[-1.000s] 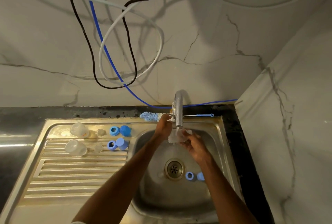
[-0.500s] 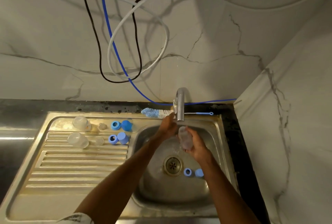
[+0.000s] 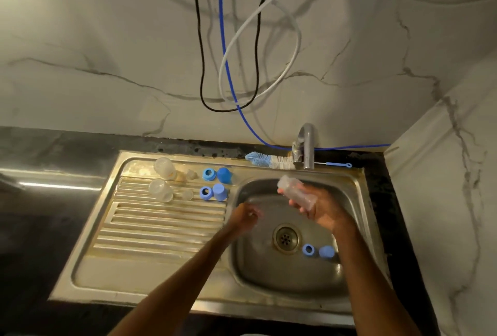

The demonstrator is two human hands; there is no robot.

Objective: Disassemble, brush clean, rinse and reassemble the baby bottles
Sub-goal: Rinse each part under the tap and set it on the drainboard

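Note:
My right hand [image 3: 321, 207] grips a clear baby bottle [image 3: 295, 191], tilted, over the sink basin [image 3: 271, 276], just below the tap [image 3: 305, 147]. My left hand [image 3: 246, 218] hovers over the basin's left rim, blurred, fingers curled. A blue ring [image 3: 308, 250] and a blue cap [image 3: 326, 251] lie in the basin right of the drain [image 3: 285, 237]. Two clear bottles [image 3: 164, 168] [image 3: 160, 190], two teats [image 3: 191, 174] [image 3: 187, 194], two blue rings [image 3: 208, 174] [image 3: 206, 193] and two blue caps [image 3: 224, 175] [image 3: 220, 192] rest on the drainboard [image 3: 150, 228]. A bottle brush [image 3: 269, 160] lies behind the sink.
A thin blue-handled brush [image 3: 337, 164] lies right of the tap. Black, blue and white cables [image 3: 228, 74] hang on the marble wall above. A marble side wall [image 3: 443, 201] closes the right. Dark countertop [image 3: 40, 228] extends left.
My left hand left the tap and dropped to the basin's left side. My right hand lifted the bottle from under the spout and tilted it sideways. My head turned right.

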